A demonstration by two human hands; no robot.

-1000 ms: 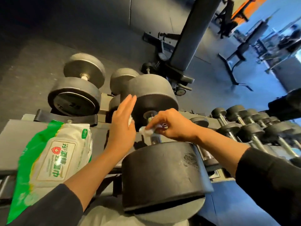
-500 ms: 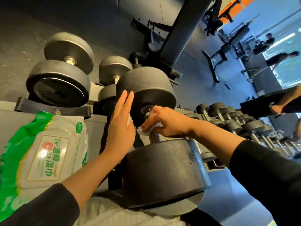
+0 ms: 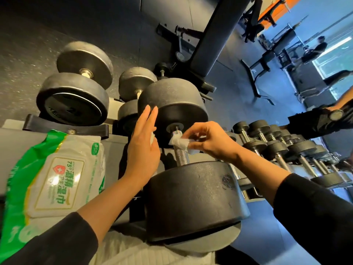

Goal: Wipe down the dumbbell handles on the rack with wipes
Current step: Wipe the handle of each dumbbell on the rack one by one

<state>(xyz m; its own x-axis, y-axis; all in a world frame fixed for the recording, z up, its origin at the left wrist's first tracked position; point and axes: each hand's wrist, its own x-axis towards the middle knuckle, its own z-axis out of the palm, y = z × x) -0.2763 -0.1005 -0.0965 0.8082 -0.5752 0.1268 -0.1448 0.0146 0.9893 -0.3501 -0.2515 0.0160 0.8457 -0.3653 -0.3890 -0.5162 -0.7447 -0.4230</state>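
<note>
While your wipes pack [image 3: 55, 180] lies leftmost on the rack [image 3: 15, 134], your left hand [image 3: 142, 148] stands flat, fingers straight together; your right hand [image 3: 210, 141] pinches a wipe [image 3: 180, 143] around one dumbbell handle [image 3: 181, 152]; smaller dumbbells [image 3: 282, 148] rightward likely remain.

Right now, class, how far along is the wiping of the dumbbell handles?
Done: nothing shows as finished; a wiped handle cannot be told from an unwiped one. In hand: the right hand pinches a wipe wrapped on the top end of the big dumbbell's handle; the left hand is held flat beside it. Left: the handle's lower part and the row of small dumbbells. The wipes pack lies close by.
</note>
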